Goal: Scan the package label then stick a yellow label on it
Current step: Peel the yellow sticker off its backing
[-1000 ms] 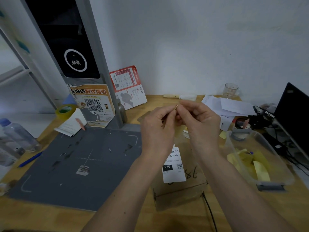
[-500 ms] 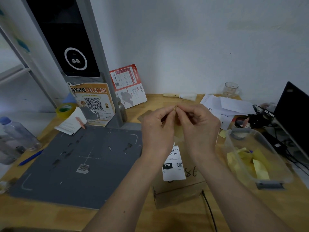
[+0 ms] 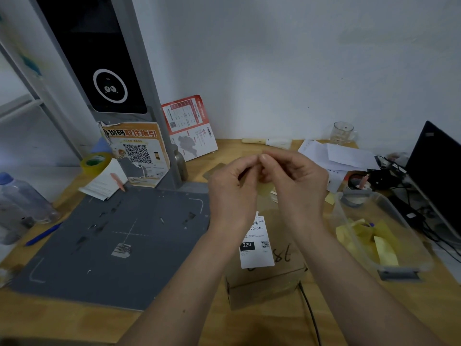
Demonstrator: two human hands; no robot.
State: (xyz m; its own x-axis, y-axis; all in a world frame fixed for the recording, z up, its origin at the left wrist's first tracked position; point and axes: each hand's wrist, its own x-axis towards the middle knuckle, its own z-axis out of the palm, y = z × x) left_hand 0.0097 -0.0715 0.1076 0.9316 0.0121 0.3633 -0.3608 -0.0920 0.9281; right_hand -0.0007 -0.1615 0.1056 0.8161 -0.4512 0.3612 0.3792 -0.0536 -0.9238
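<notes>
Midway, we judge: package [image 3: 264, 275] sits near us, right of the scanner mat [image 3: 107, 240], white label up. Left hand [image 3: 232, 188] and right hand [image 3: 296, 183] pinch 1 yellow label [image 3: 267, 189] above it, seemingly peeling; sticking remains.

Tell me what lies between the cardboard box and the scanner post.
Head view: only grey scanner mat lies between cardboard box and scanner post.
</notes>
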